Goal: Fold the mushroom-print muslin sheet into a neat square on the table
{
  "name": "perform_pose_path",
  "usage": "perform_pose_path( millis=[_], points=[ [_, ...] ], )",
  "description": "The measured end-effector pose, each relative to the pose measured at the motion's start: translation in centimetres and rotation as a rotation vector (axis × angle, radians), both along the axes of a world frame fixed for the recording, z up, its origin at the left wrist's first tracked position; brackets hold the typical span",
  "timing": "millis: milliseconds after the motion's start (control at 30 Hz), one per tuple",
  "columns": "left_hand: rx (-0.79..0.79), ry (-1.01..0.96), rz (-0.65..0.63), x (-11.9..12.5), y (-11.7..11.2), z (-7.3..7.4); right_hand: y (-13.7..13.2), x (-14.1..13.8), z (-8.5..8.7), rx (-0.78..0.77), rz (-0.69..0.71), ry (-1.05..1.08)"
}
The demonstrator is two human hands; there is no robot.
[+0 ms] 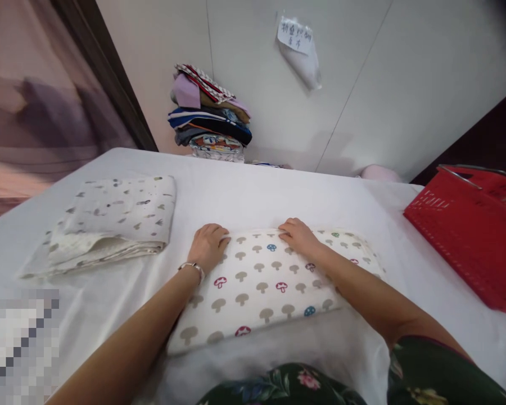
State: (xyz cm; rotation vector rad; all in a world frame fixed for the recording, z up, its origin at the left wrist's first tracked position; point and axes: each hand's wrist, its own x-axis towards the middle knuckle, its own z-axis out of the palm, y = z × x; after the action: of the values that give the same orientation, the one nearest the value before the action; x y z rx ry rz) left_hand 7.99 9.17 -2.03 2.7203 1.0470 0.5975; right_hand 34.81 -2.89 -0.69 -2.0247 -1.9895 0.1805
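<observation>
A white cloth with a print of grey, red and blue mushrooms [261, 275] lies folded into a long rectangle in front of me. My left hand [209, 244], with a bracelet on its wrist, is closed on the cloth's far left corner, thumb on top. Along the same far edge, right of its middle, the fingers of my right hand [299, 236] pinch the fabric. My right forearm crosses over the right part of the cloth and hides some of it.
Another folded white printed cloth [126, 208] lies on the white-covered table [253, 188] at the left. A red plastic basket [468, 236] stands at the right. Behind the table, folded fabrics [211, 115] are stacked against the wall, below a taped paper note [295, 36].
</observation>
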Motion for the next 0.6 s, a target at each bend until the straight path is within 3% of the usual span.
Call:
perform_pose_path(
  millis=[267,433,600],
  points=[
    [0.046,-0.034,-0.012,-0.44,-0.36,-0.25,-0.04,-0.1,-0.25,0.055,0.091,-0.065],
    [0.069,-0.036,-0.022,-0.5,-0.49,-0.25,0.33,0.04,-0.14,-0.03,0.04,-0.007],
    [0.067,-0.062,-0.031,-0.65,-0.53,-0.2,0.06,-0.35,-0.02,0.033,0.04,-0.021]
  ],
)
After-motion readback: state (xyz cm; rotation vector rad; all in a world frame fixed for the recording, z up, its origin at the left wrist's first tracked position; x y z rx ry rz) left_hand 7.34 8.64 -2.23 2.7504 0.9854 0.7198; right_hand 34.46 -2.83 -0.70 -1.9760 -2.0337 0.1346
